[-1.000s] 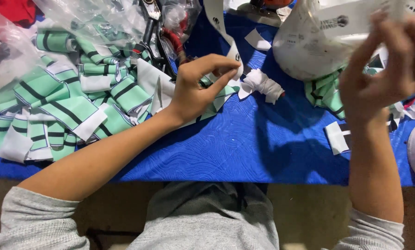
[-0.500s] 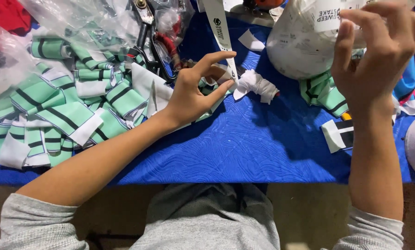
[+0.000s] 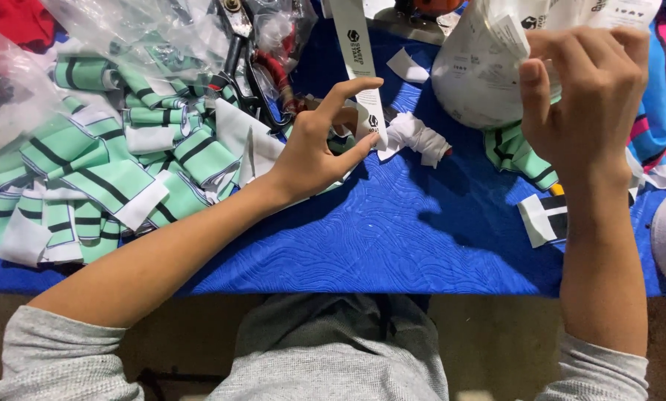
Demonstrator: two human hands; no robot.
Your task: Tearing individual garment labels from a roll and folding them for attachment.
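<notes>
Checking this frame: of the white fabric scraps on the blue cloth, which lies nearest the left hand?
The crumpled white scrap, just beside the left hand's thumb; the flat one lies farther up.

The left hand reaches forward with fingers spread and curved; the right hand is raised, fingers bent inward.
</notes>
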